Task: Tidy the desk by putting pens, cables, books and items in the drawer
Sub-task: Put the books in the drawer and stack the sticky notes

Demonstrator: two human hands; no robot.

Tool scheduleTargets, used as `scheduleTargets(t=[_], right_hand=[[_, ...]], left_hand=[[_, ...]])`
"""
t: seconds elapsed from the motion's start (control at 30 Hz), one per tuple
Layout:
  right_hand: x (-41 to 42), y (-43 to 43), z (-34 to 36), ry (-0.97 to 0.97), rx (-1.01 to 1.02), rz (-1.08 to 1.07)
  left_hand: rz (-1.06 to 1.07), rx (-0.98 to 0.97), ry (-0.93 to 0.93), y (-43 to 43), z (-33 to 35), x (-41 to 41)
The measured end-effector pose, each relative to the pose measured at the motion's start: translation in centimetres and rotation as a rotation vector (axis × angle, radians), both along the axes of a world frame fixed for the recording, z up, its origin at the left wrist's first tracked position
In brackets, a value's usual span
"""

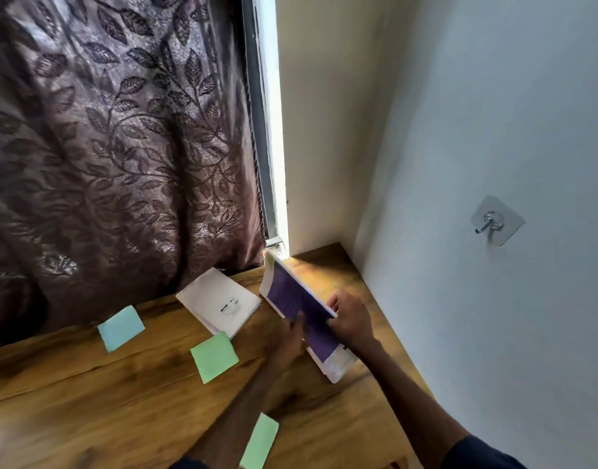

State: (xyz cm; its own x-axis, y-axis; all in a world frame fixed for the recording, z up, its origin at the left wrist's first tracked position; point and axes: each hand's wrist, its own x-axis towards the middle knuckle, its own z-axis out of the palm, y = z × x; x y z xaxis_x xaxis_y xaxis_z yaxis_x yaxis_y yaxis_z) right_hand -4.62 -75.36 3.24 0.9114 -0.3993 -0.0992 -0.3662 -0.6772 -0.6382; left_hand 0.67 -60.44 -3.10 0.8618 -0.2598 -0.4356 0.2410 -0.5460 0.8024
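Book: long axis points away, toward window.

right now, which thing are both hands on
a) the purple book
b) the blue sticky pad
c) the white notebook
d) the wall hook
a: the right hand grips the edge of the purple book and the blurred left hand touches its cover, while the white notebook lies untouched beside it.
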Motion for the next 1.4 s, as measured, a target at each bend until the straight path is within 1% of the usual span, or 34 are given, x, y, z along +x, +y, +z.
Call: scheduleTargets(t=[0.03,0.07,0.1,0.2,0.27,0.33,0.4,0.47,0.53,0.57,0.63,0.67,0.7,0.77,0.87,0.93,1.03,1.13,1.23,1.27,1.3,1.33,1.37,1.4], right_hand=[[-0.5,1.0,0.4,-0.017,-0.011,0.024],[-1.0,2.0,0.8,-0.025,-0.036,0.04],[-1.3,2.9,1.2,-0.026,-0.055,0.043],[-2.0,4.6,1.8,-0.05,-0.054,0.037],[-2.5,5.1,2.1,-0.061,-0.028,0.021],[-2.8,5.2,2.3,-0.064,0.012,-0.004],[-3.3,5.2,2.4,-0.069,0.064,-0.04],[-4.0,5.0,2.6,-0.053,0.125,-0.068],[-5.5,4.9,3.1,-0.052,0.249,-0.093],[-6.7,5.1,3.6,-0.077,0.353,-0.098],[-9.0,5.4,4.8,-0.126,0.579,-0.098],[-10.4,5.8,5.3,-0.136,0.655,-0.106],[-11.5,6.2,5.6,-0.141,0.709,-0.126],[-13.7,6.9,5.7,-0.163,0.839,-0.187],[-16.6,7.2,5.0,-0.175,1.035,-0.257],[-18.7,7.3,4.2,-0.147,1.126,-0.246],[-22.1,8.2,3.2,-0.101,1.222,-0.22],[-25.1,9.4,3.0,-0.064,1.23,-0.143],[-27.9,10.6,3.5,-0.056,1.245,-0.153],[-28.8,10.8,3.6,-0.078,1.24,-0.154],[-29.7,10.9,3.8,-0.107,1.222,-0.146],[-30.9,11.0,4.1,-0.143,1.19,-0.121],[-31.9,11.1,4.5,-0.179,1.153,-0.089],[-33.3,11.1,4.7,-0.205,1.109,-0.049]], left_hand=[[0.134,-0.132,0.14,0.1,0.8,-0.1],[0.18,-0.215,0.208,0.3,2.6,-0.2],[0.199,-0.242,0.234,0.2,3.9,0.1],[0.223,-0.324,0.37,0.7,4.7,0.5],[0.208,-0.331,0.338,0.9,3.5,0.9],[0.128,-0.303,0.252,1.7,5.9,-0.6],[0.06,-0.245,0.133,2.6,6.0,-1.3],[0.057,-0.193,0.109,3.7,5.2,-1.7],[0.129,-0.195,0.141,5.3,4.0,-2.2],[0.173,-0.215,0.159,6.1,3.5,-2.4],[0.265,-0.311,0.225,7.7,3.8,-3.1],[0.273,-0.384,0.26,8.7,4.3,-3.7],[0.259,-0.462,0.293,9.6,4.7,-4.1],[0.198,-0.55,0.356,11.4,5.8,-5.3],[0.124,-0.601,0.385,13.2,7.2,-7.8],[0.054,-0.605,0.36,14.5,7.2,-9.6],[0.056,-0.608,0.291,16.1,7.3,-12.4],[0.058,-0.586,0.158,17.0,8.6,-15.3],[0.014,-0.539,0.024,17.4,10.8,-18.6],[0.008,-0.488,-0.063,17.5,11.4,-19.7],[-0.005,-0.394,-0.18,17.5,11.9,-21.0],[-0.018,-0.243,-0.311,17.2,12.1,-22.8],[-0.008,-0.053,-0.45,16.8,12.3,-24.6],[0.031,0.089,-0.576,16.3,12.3,-26.8]])
